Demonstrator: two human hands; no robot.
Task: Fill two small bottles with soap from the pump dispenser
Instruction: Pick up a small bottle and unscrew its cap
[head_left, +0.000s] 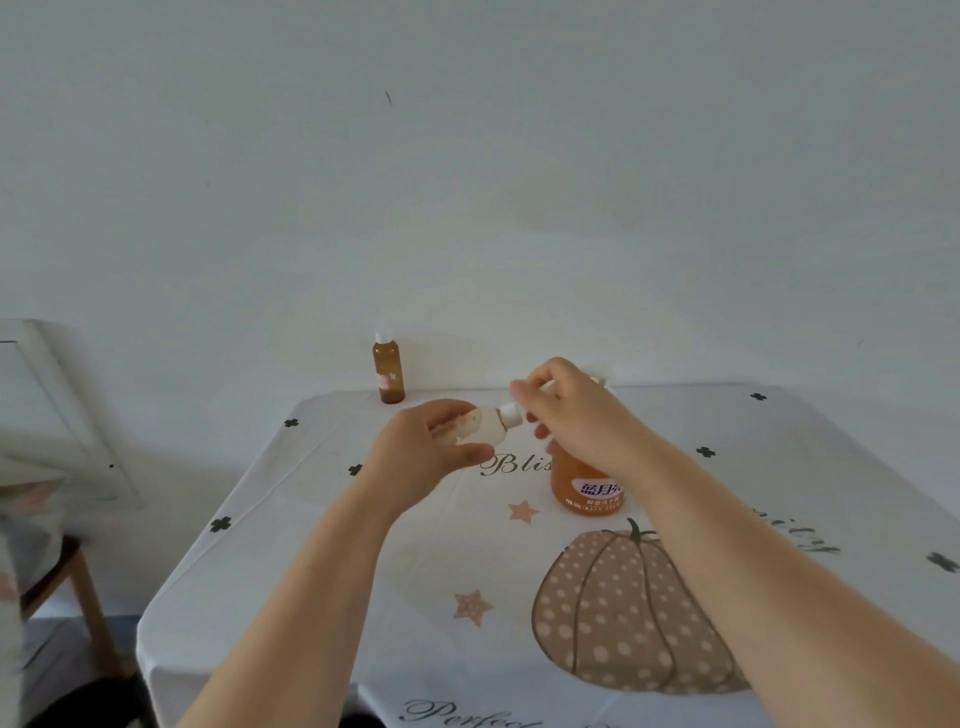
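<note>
Seemingly early: left hand (415, 452) grips the small clear bottle (485, 428), apparently empty, while right hand (576, 415) pinches its white cap (510, 414); amber bottle (388, 371) waits at the table's (322, 571) far edge.

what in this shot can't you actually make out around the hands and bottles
Head view:
- Pump head of the orange soap dispenser: hidden behind the right hand.
- Fill level of the small clear plastic bottle: the left hand wraps its body, and it is blurred.
- Whether its white cap is tight or loose: the right fingers pinch it, hiding the thread.
- Label on the small amber bottle at the back: too small to read.
</note>
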